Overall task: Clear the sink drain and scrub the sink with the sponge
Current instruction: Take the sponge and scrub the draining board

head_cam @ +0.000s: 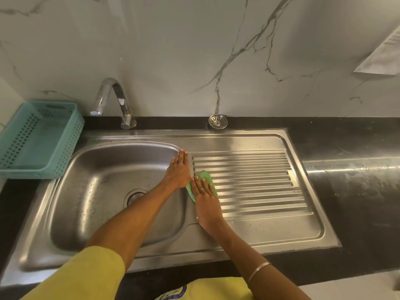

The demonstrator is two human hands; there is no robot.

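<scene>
Yellow sleeves (86, 276) were seen nearest the lens, both bare forearms reaching out from them. Beyond the hands, a marble-veined wall (194, 50) was seen, and a black counter (357, 191) to the right. The steel sink (270, 232) lay under both hands, its basin (97, 191) left of them, the open drain (135, 197) beneath the left forearm. A teal basket (39, 139) stood far left, the tap (116, 100) behind, a drain strainer (218, 121) set on the counter. The left hand (178, 169) was laid flat, fingers together, on the basin's rim. The right hand (205, 200) was pressed flat, fingers straight, on the green sponge (204, 177) at the drainboard's (255, 182) left edge. Strokes would best be run along the ridges, with even pressure kept.
</scene>
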